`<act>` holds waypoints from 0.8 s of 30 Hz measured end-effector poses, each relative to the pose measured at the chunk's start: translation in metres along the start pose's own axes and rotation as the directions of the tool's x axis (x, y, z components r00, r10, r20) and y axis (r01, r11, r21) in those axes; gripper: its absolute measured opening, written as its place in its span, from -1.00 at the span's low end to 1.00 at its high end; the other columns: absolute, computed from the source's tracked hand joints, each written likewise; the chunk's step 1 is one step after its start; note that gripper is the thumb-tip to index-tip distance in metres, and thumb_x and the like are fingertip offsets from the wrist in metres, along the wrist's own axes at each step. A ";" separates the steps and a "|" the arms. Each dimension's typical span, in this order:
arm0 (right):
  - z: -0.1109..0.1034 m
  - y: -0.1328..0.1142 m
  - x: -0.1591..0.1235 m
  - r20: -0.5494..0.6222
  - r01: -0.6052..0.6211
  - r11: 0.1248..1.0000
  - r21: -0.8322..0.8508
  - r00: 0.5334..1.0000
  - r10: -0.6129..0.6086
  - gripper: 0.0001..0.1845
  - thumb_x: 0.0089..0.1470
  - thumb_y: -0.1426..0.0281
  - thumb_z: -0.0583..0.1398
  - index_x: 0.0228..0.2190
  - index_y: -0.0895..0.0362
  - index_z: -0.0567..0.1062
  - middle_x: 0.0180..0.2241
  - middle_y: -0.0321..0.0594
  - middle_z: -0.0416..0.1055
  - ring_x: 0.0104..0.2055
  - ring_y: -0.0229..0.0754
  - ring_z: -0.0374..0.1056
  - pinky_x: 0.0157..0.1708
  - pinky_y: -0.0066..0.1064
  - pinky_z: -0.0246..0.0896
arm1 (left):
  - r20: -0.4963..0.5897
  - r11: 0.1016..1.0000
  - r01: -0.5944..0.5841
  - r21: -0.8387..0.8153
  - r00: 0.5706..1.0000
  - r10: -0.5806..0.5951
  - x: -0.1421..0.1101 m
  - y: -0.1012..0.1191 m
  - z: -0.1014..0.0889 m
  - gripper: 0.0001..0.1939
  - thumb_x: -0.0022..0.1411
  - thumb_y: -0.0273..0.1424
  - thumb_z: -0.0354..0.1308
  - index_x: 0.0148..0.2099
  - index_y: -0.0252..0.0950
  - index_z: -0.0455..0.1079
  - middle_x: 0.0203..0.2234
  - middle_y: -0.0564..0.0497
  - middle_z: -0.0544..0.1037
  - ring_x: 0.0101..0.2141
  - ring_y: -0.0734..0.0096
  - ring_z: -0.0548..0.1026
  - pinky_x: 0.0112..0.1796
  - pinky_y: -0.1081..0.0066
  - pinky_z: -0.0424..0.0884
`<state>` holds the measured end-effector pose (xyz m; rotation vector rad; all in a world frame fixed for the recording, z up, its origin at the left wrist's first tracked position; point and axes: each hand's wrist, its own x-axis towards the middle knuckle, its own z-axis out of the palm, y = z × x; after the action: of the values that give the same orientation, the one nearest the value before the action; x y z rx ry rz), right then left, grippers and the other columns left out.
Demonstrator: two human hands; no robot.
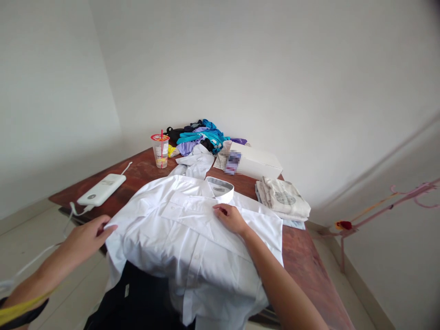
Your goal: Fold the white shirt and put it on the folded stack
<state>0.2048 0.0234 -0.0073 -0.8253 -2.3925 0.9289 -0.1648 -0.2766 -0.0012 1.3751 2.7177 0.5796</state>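
A white button-up shirt lies spread over the near side of the table, its lower part hanging over the front edge toward my lap. At the left, my left hand pinches the shirt's outer edge, probably the sleeve, between thumb and fingers. My right hand rests on the shirt's front just below the collar, fingers curled onto the fabric near the button strip. The collar stands up and points away from me.
The brown table holds a white power bank with a cable, a plastic cup with a red straw, piled clothes, a white box and folded clothes. A pink rack stands at right.
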 end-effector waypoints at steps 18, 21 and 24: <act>-0.002 -0.004 -0.001 0.004 -0.022 0.999 -0.023 1.000 0.022 -0.66 0.25 0.24 0.14 -0.10 0.10 0.64 -0.35 -0.23 0.56 -0.33 -0.14 0.41 -0.25 -0.33 0.27 | -0.442 0.993 -0.019 -0.120 0.896 -0.036 0.009 0.079 -0.064 -0.66 0.36 -0.11 -0.02 -0.02 -0.20 0.39 -0.13 0.00 0.58 -0.17 0.17 0.55 -0.11 0.36 0.36; -0.002 -0.005 -0.001 0.003 -0.024 0.999 -0.025 1.000 0.024 -0.65 0.25 0.24 0.14 -0.09 0.10 0.63 -0.36 -0.23 0.55 -0.34 -0.14 0.40 -0.25 -0.34 0.26 | -0.450 0.995 -0.071 -0.075 0.893 0.029 0.012 0.096 -0.068 -0.61 0.38 -0.10 -0.06 -0.02 -0.24 0.44 -0.16 -0.04 0.60 -0.16 0.16 0.56 -0.09 0.33 0.37; -0.001 -0.004 0.000 0.002 -0.029 0.999 -0.028 1.000 0.029 -0.65 0.25 0.24 0.15 -0.09 0.10 0.63 -0.37 -0.24 0.54 -0.34 -0.15 0.40 -0.26 -0.34 0.25 | -0.315 0.997 0.042 0.066 0.949 -0.019 0.019 0.108 -0.072 -0.48 0.41 -0.04 -0.14 0.04 -0.27 0.47 -0.21 -0.12 0.60 -0.22 0.04 0.55 -0.17 0.24 0.39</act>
<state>0.2044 0.0213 -0.0038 -0.8712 -2.4064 0.9102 -0.1077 -0.2261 0.1054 1.3565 3.0293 0.7663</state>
